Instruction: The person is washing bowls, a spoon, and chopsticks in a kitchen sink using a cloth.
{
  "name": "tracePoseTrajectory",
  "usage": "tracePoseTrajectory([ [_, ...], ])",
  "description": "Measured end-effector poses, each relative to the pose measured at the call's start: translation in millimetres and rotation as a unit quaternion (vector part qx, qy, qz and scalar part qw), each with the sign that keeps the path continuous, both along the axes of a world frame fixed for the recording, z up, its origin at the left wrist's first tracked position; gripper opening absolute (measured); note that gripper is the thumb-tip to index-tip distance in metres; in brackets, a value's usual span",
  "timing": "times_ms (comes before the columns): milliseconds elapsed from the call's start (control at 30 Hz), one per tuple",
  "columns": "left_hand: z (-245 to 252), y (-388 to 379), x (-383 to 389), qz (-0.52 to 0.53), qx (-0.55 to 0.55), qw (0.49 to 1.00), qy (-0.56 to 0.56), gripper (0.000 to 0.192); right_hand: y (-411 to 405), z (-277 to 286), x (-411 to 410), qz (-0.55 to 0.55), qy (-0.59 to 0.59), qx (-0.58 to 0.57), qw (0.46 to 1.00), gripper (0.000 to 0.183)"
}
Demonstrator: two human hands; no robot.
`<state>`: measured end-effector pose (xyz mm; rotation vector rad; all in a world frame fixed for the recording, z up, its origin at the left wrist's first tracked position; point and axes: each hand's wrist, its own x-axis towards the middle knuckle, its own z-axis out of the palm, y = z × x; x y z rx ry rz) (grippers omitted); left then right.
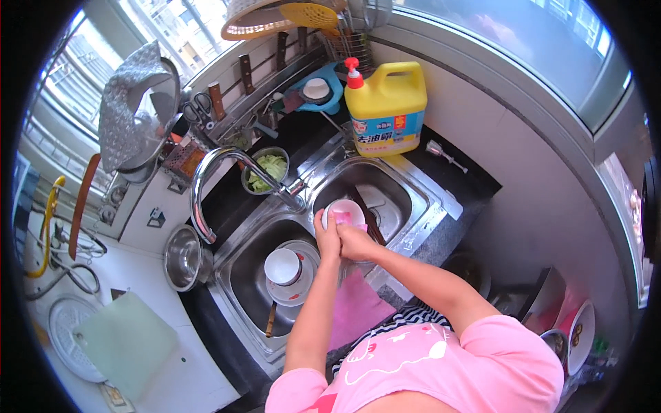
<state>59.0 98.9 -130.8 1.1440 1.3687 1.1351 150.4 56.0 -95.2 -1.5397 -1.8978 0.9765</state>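
Over the near edge of the right basin (400, 183), a small white bowl (356, 206) is tilted with its inside showing. My left hand (328, 238) grips the bowl along its left side. A pink cloth (341, 218) lies inside the bowl under my right hand (357, 243), which is closed on it; the fingers are partly hidden. Dark brown chopsticks (379, 236) slant across the right basin behind the bowl. In the left basin (242, 273), another white bowl (282, 263) sits on stacked plates (289, 295) with red decorations.
A chrome faucet (199, 186) arches over the left basin. Behind the sink stand a yellow pump jug (384, 98) and a metal bowl of cut greens (271, 170). A steel bowl (183, 258) stands left. Another pink cloth (359, 310) drapes the front edge. Knives (245, 72) hang behind.
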Motion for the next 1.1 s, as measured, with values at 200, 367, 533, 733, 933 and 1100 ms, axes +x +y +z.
tracePoseTrajectory([
  [200,45.3,31.2,-26.0,-0.255,-0.118,0.951,0.131,0.046,-1.3,-14.8,57.0,0.174,-0.154,0.398,0.888,0.022],
  [367,76.4,10.6,14.1,-0.177,-0.220,0.959,-0.038,0.054,7.4,-16.8,47.7,0.030,-0.116,0.206,0.971,0.024],
  [533,7.4,44.2,-36.9,-0.178,0.031,0.976,0.124,0.045,7.5,-17.4,24.5,0.075,-0.046,0.283,0.955,0.028],
  [733,7.8,25.9,-26.0,-0.101,-0.108,0.988,0.043,0.056,8.0,-7.7,22.0,0.046,-0.107,0.188,0.975,0.022],
  [933,70.6,26.7,-11.8,-0.311,-0.215,0.918,0.122,0.047,-8.8,-28.4,62.0,0.140,-0.105,0.328,0.928,0.033],
  [1100,13.9,12.3,-19.6,-0.037,-0.130,0.991,0.023,0.050,7.2,11.9,8.0,-0.020,0.005,0.057,0.998,0.031],
])
